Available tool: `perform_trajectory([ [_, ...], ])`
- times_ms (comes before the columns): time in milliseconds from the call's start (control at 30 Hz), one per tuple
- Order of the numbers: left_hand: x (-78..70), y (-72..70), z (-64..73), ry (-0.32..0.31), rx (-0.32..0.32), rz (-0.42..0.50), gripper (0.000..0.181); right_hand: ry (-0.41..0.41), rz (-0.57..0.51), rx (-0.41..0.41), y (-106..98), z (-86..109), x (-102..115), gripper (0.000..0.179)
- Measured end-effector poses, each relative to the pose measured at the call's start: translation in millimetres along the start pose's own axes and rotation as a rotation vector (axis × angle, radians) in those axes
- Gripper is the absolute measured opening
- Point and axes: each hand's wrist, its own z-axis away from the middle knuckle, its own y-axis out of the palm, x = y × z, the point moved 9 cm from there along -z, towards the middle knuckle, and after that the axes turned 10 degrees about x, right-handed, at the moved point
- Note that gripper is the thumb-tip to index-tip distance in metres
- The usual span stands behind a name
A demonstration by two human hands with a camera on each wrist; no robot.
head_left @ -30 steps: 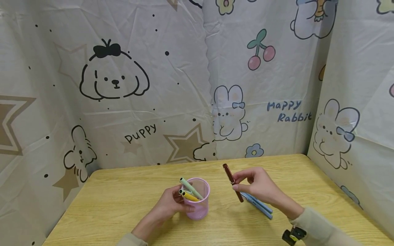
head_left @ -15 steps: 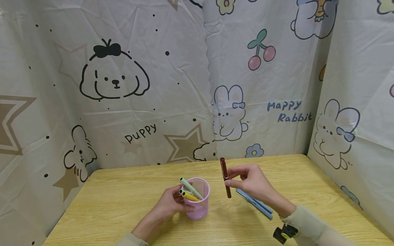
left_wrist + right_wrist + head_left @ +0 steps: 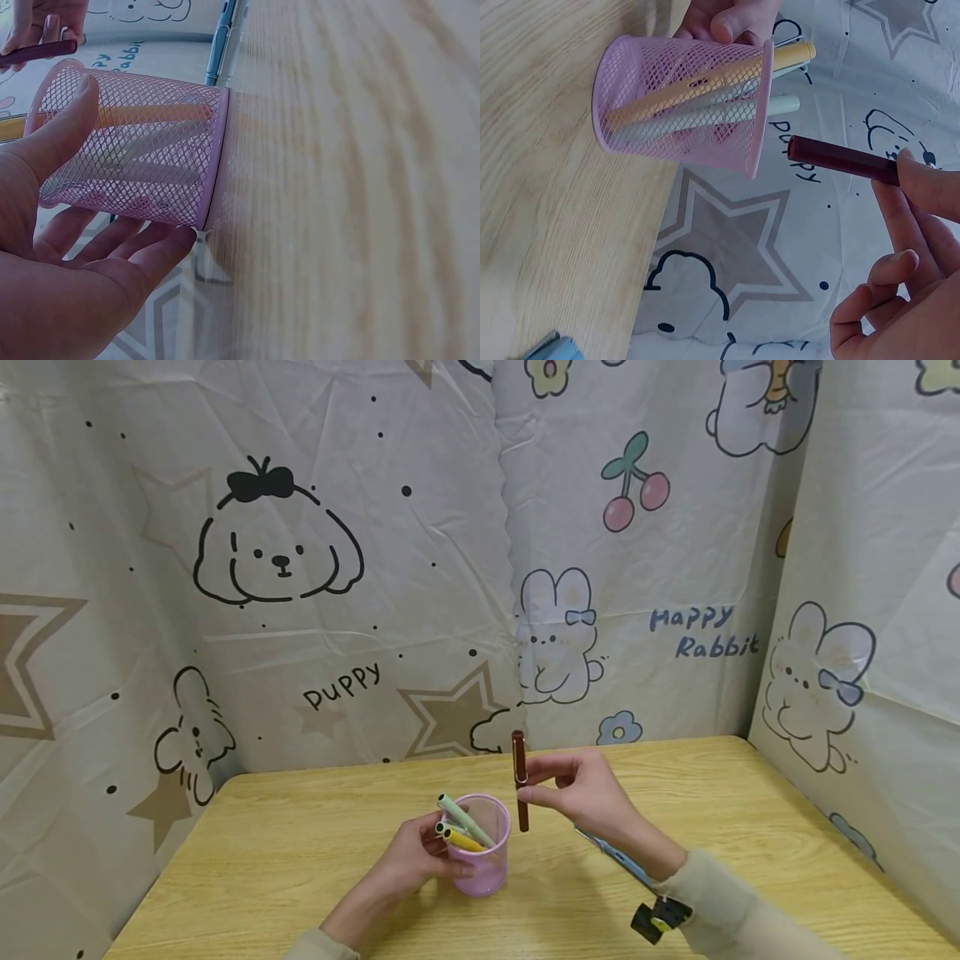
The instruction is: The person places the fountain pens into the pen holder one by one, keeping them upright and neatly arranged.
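A pink mesh pen cup [image 3: 481,870] stands upright on the table, and my left hand [image 3: 411,860] grips it from the left, thumb in front and fingers behind. Green and yellow pens lean inside; the yellow pen [image 3: 798,53] and a pale green pen [image 3: 784,104] poke past the rim in the right wrist view. My right hand [image 3: 581,789] pinches a dark red pen [image 3: 520,760] between thumb and fingers. That pen is held nearly upright, its lower end close to the cup's right rim.
Blue pens [image 3: 624,862] lie on the wooden table [image 3: 315,843] at the right, partly hidden by my right forearm. A printed curtain [image 3: 420,568] surrounds the table at the back and sides.
My right hand has moved left toward the cup with the red pen, which has turned from slanted to nearly upright. The left hand and cup have stayed in place.
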Motion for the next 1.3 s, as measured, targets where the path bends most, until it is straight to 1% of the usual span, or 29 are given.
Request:
perform_trajectory([
  [133,0.3,-0.1,-0.1,-0.003,0.003,0.004,0.077,-0.022,-0.009,0.008,6.3,-4.0,3.9,0.019],
  [267,0.0,-0.2,0.5,-0.019,0.003,0.002,0.077,-0.020,-0.020,0.007,11.6,-7.6,4.7,0.020],
  [400,-0.8,0.1,1.9,-0.032,0.004,0.003,0.080,-0.020,-0.033,0.007,16.9,-11.7,3.4,0.022],
  [533,-0.7,0.3,2.2,-0.035,0.005,0.006,0.081,-0.038,-0.048,0.020,23.2,-15.4,3.1,0.021],
  [767,-0.5,0.2,2.7,-0.037,0.004,-0.002,0.083,-0.069,-0.034,0.033,32.9,-19.4,-2.4,0.017],
  [1033,0.0,0.3,2.2,-0.049,0.004,-0.007,0.078,-0.046,-0.021,0.048,40.9,-20.2,-12.5,0.017],
  [1300,0.1,0.7,2.0,-0.044,0.017,0.006,0.078,-0.034,-0.020,0.066,47.5,-19.7,-21.3,0.018],
])
